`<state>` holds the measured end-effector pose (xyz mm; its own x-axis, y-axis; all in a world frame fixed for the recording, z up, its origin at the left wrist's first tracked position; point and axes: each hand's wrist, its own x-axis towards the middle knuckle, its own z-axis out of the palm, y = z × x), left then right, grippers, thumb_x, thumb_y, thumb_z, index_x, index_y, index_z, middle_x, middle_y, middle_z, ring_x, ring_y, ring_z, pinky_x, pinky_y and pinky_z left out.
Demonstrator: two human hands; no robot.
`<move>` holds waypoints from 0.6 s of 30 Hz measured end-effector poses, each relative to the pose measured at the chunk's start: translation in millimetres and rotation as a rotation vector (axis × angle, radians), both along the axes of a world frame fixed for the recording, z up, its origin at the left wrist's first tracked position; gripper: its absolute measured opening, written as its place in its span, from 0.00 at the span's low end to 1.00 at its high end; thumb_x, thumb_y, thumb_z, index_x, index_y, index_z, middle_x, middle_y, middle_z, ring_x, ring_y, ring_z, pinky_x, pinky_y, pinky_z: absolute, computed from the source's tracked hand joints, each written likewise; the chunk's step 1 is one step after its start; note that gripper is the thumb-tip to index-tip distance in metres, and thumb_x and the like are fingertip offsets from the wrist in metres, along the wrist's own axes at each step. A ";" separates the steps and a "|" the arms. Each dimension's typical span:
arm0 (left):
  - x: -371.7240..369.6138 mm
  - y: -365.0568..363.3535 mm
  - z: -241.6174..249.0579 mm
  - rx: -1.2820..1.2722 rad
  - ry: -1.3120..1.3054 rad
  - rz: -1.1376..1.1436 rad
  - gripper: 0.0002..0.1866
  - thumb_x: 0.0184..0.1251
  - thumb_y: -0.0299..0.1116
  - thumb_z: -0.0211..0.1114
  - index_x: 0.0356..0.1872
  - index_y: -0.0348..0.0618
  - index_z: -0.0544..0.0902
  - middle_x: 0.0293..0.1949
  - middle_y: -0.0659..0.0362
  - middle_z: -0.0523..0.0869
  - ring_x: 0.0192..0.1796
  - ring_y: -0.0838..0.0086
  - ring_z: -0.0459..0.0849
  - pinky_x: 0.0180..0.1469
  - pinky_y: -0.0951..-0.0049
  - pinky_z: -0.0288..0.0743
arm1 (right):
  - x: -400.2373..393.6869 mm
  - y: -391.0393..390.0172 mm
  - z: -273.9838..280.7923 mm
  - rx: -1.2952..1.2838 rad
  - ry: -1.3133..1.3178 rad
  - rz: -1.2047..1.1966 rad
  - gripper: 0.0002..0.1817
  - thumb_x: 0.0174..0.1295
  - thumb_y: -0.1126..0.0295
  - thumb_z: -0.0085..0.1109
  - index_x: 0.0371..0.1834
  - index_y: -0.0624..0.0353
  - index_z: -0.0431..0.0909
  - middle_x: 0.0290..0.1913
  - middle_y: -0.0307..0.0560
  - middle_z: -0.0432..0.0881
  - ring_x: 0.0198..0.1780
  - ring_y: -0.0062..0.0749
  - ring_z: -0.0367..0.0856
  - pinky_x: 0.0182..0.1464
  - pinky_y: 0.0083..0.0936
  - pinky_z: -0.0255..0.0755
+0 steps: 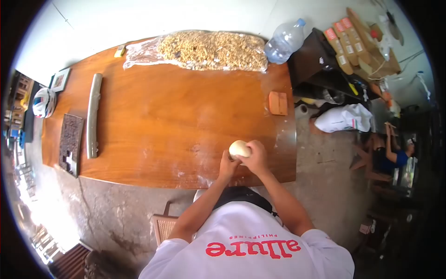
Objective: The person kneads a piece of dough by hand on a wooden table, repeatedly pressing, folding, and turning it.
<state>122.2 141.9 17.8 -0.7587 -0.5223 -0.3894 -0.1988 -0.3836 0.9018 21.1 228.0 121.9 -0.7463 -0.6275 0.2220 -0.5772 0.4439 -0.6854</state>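
Observation:
A smooth, pale ball of dough is held between both hands, above the near edge of the wooden table. My left hand is closed around its lower left side. On the right side, my right hand wraps it, with the thumb near the underside. The thumbs come close together beneath the ball. Whitish, flour-like smears mark the tabletop near the hands. An orange-brown block lies on the table beyond my right hand.
A long plastic bag of tan bits and a large clear bottle stand along the back. At left lie a long grey bar and a dark carved panel. A chair is by my left side; another person is far right.

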 end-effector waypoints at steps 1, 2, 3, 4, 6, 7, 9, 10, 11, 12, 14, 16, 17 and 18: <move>-4.1 -12.2 29.5 0.013 0.023 -0.005 0.25 0.59 0.32 0.76 0.55 0.32 0.79 0.47 0.51 0.88 0.45 0.71 0.87 0.46 0.68 0.81 | 3.1 8.9 8.0 -0.112 -0.135 -0.142 0.21 0.44 0.71 0.82 0.38 0.59 0.79 0.36 0.47 0.83 0.39 0.39 0.82 0.44 0.35 0.76; -11.5 -28.3 62.0 -0.148 0.044 -0.142 0.23 0.58 0.30 0.75 0.54 0.34 0.81 0.45 0.52 0.89 0.43 0.71 0.87 0.44 0.68 0.81 | 1.5 16.5 22.7 -0.139 -0.300 -0.338 0.20 0.47 0.71 0.82 0.38 0.60 0.79 0.37 0.45 0.83 0.37 0.31 0.82 0.40 0.30 0.77; -18.3 -45.0 97.2 -0.314 0.063 -0.280 0.22 0.58 0.29 0.74 0.54 0.36 0.83 0.43 0.54 0.89 0.41 0.71 0.87 0.42 0.69 0.81 | -2.7 23.3 45.2 -0.195 -0.420 -0.458 0.20 0.51 0.71 0.81 0.41 0.61 0.78 0.39 0.43 0.83 0.38 0.26 0.81 0.41 0.27 0.77; -23.1 -60.0 142.7 -0.414 0.082 -0.361 0.21 0.58 0.29 0.74 0.54 0.38 0.84 0.40 0.56 0.89 0.38 0.71 0.86 0.40 0.70 0.80 | -4.3 28.2 65.1 -0.415 -0.570 -0.500 0.21 0.54 0.70 0.80 0.45 0.62 0.77 0.40 0.44 0.84 0.40 0.26 0.82 0.43 0.25 0.78; -30.2 -81.8 201.3 -0.478 0.256 -0.397 0.21 0.58 0.29 0.74 0.54 0.41 0.86 0.35 0.60 0.86 0.33 0.73 0.83 0.37 0.72 0.78 | 0.1 31.6 104.0 -0.703 -0.571 -0.548 0.25 0.58 0.68 0.78 0.52 0.62 0.74 0.47 0.48 0.83 0.43 0.27 0.83 0.46 0.23 0.79; -31.2 -89.9 216.7 -0.434 0.409 -0.348 0.20 0.59 0.29 0.73 0.55 0.43 0.86 0.33 0.62 0.84 0.32 0.75 0.82 0.35 0.73 0.77 | 5.6 27.2 122.2 -0.715 -0.560 -0.569 0.25 0.58 0.68 0.78 0.52 0.62 0.74 0.47 0.48 0.83 0.43 0.27 0.83 0.46 0.23 0.79; -33.8 -108.0 251.6 -0.435 0.505 -0.020 0.07 0.64 0.29 0.72 0.41 0.40 0.85 0.28 0.65 0.81 0.31 0.83 0.77 0.33 0.79 0.70 | 12.1 13.4 152.0 -0.844 -0.389 -0.627 0.24 0.61 0.64 0.76 0.54 0.62 0.73 0.50 0.50 0.82 0.45 0.28 0.83 0.47 0.24 0.78; -38.7 -126.6 237.2 -0.470 0.478 0.079 0.05 0.67 0.27 0.69 0.42 0.40 0.85 0.30 0.65 0.82 0.31 0.82 0.77 0.34 0.79 0.71 | 10.5 10.4 144.6 -0.858 -0.379 -0.655 0.24 0.61 0.64 0.76 0.54 0.62 0.73 0.50 0.50 0.82 0.45 0.28 0.83 0.47 0.24 0.78; -43.1 -145.9 221.6 -0.408 0.459 0.149 0.08 0.69 0.27 0.68 0.46 0.39 0.85 0.32 0.64 0.83 0.31 0.81 0.78 0.35 0.79 0.72 | 6.4 8.9 126.3 -0.775 -0.367 -0.728 0.22 0.63 0.62 0.74 0.52 0.61 0.74 0.48 0.49 0.83 0.46 0.27 0.83 0.46 0.25 0.78; -45.7 -162.8 206.6 -0.344 0.439 0.169 0.09 0.70 0.29 0.67 0.47 0.37 0.85 0.32 0.63 0.83 0.31 0.81 0.78 0.35 0.79 0.73 | 2.6 9.5 104.6 -0.684 -0.362 -0.798 0.21 0.66 0.59 0.71 0.50 0.61 0.75 0.47 0.48 0.84 0.46 0.27 0.83 0.46 0.26 0.78; -35.6 -189.9 162.5 -0.334 0.289 0.121 0.13 0.72 0.34 0.66 0.47 0.34 0.85 0.32 0.61 0.84 0.32 0.80 0.79 0.37 0.77 0.73 | -3.6 17.6 47.7 0.002 -0.227 -0.782 0.23 0.71 0.50 0.61 0.50 0.61 0.78 0.41 0.55 0.87 0.46 0.39 0.87 0.45 0.36 0.79; -10.4 -205.4 98.1 -0.462 0.033 -0.022 0.17 0.73 0.40 0.64 0.46 0.31 0.86 0.32 0.58 0.85 0.34 0.77 0.81 0.39 0.73 0.76 | 1.9 27.9 6.9 0.556 -0.251 -0.681 0.28 0.73 0.44 0.50 0.48 0.61 0.82 0.37 0.67 0.86 0.45 0.61 0.86 0.46 0.50 0.78; 0.6 -206.1 72.5 -0.532 -0.096 -0.085 0.19 0.73 0.42 0.64 0.46 0.30 0.86 0.32 0.56 0.86 0.35 0.75 0.83 0.42 0.71 0.78 | -1.2 32.0 -2.6 0.662 -0.341 -0.628 0.29 0.74 0.43 0.47 0.48 0.61 0.83 0.38 0.69 0.85 0.45 0.67 0.84 0.47 0.53 0.77; 6.2 -196.5 65.7 -0.525 -0.110 -0.083 0.19 0.73 0.42 0.64 0.46 0.30 0.86 0.32 0.56 0.86 0.35 0.75 0.83 0.42 0.71 0.78 | -7.6 32.0 -9.6 0.672 -0.349 -0.619 0.29 0.74 0.43 0.47 0.48 0.61 0.83 0.38 0.69 0.85 0.45 0.67 0.84 0.47 0.53 0.77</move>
